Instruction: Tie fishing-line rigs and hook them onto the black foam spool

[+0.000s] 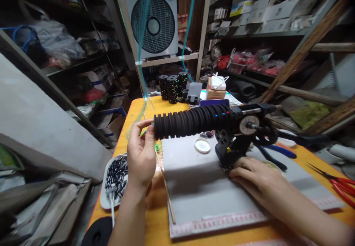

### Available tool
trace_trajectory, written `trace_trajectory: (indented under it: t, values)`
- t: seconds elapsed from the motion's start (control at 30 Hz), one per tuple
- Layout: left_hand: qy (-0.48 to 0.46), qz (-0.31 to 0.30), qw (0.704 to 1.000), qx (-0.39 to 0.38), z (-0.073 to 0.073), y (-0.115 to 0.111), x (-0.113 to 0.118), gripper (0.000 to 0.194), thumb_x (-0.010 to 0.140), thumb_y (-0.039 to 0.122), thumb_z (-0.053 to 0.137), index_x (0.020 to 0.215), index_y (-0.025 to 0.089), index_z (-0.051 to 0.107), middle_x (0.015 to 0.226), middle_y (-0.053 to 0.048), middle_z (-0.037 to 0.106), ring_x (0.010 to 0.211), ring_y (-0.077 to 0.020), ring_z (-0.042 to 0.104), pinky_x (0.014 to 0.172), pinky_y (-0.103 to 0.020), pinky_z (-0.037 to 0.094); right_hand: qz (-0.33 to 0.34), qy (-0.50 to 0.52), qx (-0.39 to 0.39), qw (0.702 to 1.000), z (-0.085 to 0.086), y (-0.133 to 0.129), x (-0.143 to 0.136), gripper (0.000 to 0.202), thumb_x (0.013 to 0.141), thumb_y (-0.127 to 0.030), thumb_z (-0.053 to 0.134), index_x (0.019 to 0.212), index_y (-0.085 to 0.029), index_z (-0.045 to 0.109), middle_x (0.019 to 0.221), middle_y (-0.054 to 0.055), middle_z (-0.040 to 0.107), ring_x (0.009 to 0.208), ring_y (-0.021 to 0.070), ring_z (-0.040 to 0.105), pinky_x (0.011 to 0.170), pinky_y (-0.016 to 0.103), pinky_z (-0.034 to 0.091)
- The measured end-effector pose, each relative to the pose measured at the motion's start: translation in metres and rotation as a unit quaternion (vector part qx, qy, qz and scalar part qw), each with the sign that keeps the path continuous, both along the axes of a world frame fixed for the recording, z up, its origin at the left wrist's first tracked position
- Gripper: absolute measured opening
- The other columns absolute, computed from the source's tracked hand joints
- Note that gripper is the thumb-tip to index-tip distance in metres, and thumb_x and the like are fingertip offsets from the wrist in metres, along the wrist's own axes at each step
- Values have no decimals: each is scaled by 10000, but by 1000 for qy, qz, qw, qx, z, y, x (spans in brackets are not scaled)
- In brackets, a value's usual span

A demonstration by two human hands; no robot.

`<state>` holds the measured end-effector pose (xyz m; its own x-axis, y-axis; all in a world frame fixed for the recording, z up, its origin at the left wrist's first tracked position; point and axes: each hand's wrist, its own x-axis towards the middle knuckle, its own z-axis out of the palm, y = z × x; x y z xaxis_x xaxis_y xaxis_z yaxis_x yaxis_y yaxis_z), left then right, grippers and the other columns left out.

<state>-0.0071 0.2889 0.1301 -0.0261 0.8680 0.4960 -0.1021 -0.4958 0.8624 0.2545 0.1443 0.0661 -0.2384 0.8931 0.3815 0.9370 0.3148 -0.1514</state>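
Note:
A row of black ribbed discs lies along a horizontal shaft of a black hand device with a dial and gears. My left hand is at the left end of the row, thumb and fingers pinched round the shaft's end. Blue and red dots show on the right part of the discs. At the foot of the device, my right hand rests with its fingers curled against the base; what they hold, if anything, is hidden. A grey board lies beneath.
A white tray of dark shiny tubes stands left. A white lid, blue-handled pliers, red-handled scissors and a thin stick lie about. Black spools and a small box stand behind, before a fan.

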Motion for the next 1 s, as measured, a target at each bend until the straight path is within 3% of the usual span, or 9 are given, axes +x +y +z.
trace_trajectory:
  t: [0.17,0.43,0.6,0.83,1.0]
  values:
    - [5,3,1000,5,1,-1,-1,163,960,363,593,1014,214,631,898,-8,690,816,-138,676,675,-218,533,-7,22,21,1000,-9,-1,-5,148,973,-176,560,990,-211,703,944,62,663,864,190,662,748,327,568]
    - [14,2,1000,8,1,-1,-1,178,974,371,576,1036,211,620,909,1,679,800,-111,647,690,-192,520,-18,-1,60,998,-9,15,-19,223,1004,-226,486,1005,-183,706,946,91,666,832,234,670,666,361,563]
    - [11,-4,1000,6,0,0,-1,172,969,377,588,1024,219,630,944,2,655,840,-99,632,702,-171,518,-20,-38,45,998,-10,30,-27,274,998,-214,479,1011,-254,750,952,59,711,751,251,705,569,372,568]
    - [23,0,1000,0,1,-1,-3,208,970,407,576,1021,212,626,984,-20,647,919,-124,624,710,-182,522,8,-35,72,997,-19,25,-14,331,1050,-269,401,1041,-240,731,938,44,722,866,179,700,732,296,595]
    - [35,-1,999,4,2,0,-3,196,979,389,559,1026,208,618,948,-16,650,865,-129,625,701,-208,516,-29,-78,96,992,-8,21,-5,278,1023,-242,434,1024,-182,706,960,87,719,783,222,708,635,359,599]
